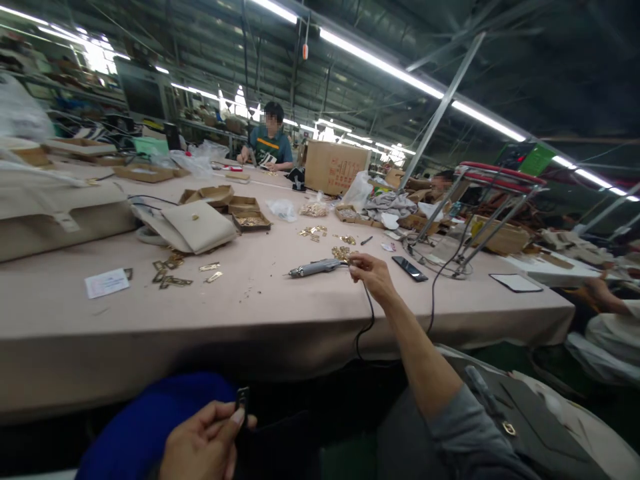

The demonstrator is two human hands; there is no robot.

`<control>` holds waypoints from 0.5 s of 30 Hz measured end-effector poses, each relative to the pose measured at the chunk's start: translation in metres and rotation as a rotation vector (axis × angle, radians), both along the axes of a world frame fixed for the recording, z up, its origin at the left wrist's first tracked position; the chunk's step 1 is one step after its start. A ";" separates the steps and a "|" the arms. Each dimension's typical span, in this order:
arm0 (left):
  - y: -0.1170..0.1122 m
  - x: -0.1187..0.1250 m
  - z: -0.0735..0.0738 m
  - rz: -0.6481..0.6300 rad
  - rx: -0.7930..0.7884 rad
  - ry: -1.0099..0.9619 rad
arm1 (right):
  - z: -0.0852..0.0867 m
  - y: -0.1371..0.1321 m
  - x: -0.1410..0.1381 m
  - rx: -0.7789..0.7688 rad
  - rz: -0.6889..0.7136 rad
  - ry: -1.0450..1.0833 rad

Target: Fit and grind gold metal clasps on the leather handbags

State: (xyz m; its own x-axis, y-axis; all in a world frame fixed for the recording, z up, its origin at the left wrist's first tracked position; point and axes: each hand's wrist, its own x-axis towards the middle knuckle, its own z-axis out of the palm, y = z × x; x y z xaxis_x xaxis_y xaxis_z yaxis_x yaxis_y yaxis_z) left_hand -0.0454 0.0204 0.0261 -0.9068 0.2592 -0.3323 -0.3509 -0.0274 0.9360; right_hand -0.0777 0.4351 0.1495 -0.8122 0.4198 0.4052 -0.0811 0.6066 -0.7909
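Note:
Low in front of the table edge, my left hand [205, 440] pinches a small dark metal plate [243, 398] with slots in it, held upright between thumb and fingers. My right hand [373, 275] reaches over the table, its fingertips drawn together beside a little heap of gold metal fittings [342, 253]. Whatever those fingertips hold is too small to make out. Just left of them lies a grey electric screwdriver [315, 268], its tip pointing left and its black cord [371, 313] hanging over the edge. More gold fittings [314, 232] are scattered farther back.
Flat metal plates [173, 272] lie at left near a white paper label [107, 283]. Beige bags [197, 227] and cardboard trays [250, 222] stand behind. A phone [409, 269] and a red-topped metal stand [500, 175] are at right. A co-worker [273, 143] sits across the table.

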 end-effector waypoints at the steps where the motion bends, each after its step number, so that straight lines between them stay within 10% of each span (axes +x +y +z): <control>1: 0.001 0.001 0.002 -0.002 0.013 0.009 | -0.006 -0.024 0.009 -0.111 0.093 0.041; 9: 0.003 0.010 0.023 0.035 0.038 0.021 | -0.068 -0.194 0.054 -0.696 0.291 0.005; 15: -0.009 0.015 0.023 -0.028 0.061 0.014 | -0.097 -0.249 0.062 -0.717 0.342 -0.143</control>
State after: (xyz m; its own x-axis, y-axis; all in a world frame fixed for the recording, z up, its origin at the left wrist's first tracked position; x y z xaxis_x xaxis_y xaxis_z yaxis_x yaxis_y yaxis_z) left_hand -0.0303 0.0118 0.0489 -0.9034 0.3038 -0.3026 -0.3393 -0.0748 0.9377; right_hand -0.0156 0.1862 0.0527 -0.9663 0.2570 0.0142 -0.0392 -0.0921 -0.9950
